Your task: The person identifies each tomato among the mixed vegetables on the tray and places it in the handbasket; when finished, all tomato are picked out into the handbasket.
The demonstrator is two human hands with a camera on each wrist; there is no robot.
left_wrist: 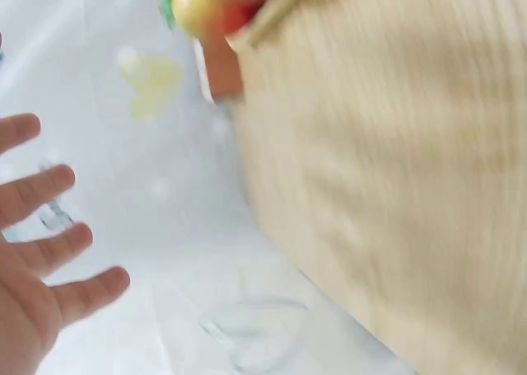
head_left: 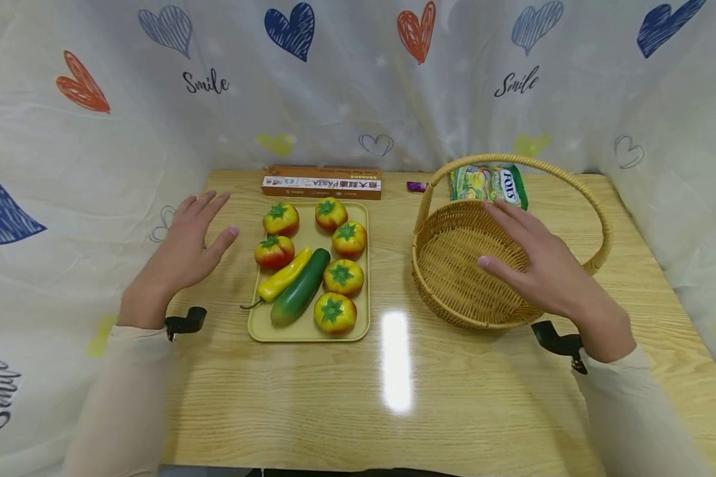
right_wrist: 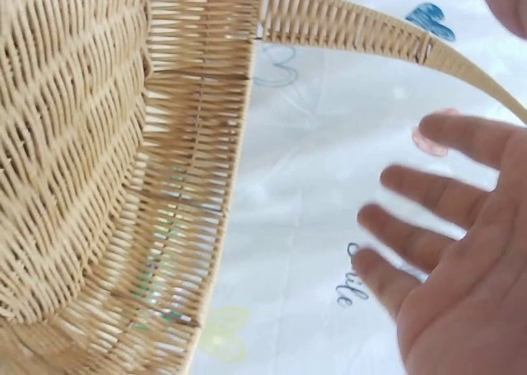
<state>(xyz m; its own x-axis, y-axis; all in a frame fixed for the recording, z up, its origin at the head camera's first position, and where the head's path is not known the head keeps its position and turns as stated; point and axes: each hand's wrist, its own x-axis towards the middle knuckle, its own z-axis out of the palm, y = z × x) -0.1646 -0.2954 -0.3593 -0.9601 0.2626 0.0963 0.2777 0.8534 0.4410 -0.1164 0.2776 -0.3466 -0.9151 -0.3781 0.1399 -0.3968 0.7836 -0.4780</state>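
Note:
My left hand hovers left of the yellow tray, its fingers spread and nothing in them. On that tray lie several red-yellow tomato-like fruits with green star-shaped tops, a yellow pepper and a dark green cucumber-like vegetable. Over the wicker basket my right hand is held with straight fingers, gripping nothing. The basket has a tall arched handle, and its visible inside is bare. In the right wrist view, the fingers are apart from the basket's rim.
A pasta box lies behind the tray. Behind the basket is a green snack-like packet, with a small purple packet to its left. A curtain printed with hearts closes off the wooden table's back and sides.

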